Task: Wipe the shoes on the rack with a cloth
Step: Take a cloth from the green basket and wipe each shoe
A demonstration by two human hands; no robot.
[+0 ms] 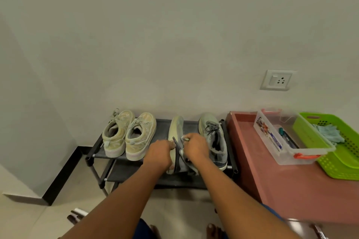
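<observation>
A low black shoe rack (97, 148) stands against the wall. On its top shelf sits a pair of beige sneakers (129, 136) at the left and one grey sneaker (214, 136) upright at the right. Between them a second grey sneaker (175, 128) is tipped on its side, pale sole facing left. My left hand (159, 152) grips it by the sole edge. My right hand (195, 146) holds a pale cloth (184, 138) bunched against the shoe's upper. Most of the cloth is hidden under my fingers.
A reddish-brown table (291, 190) stands right of the rack. It carries a clear plastic box (272, 141) with pens and a green basket (342, 159) holding a light cloth. A wall socket (276, 80) is above. My bare feet (211, 230) are on the tiled floor.
</observation>
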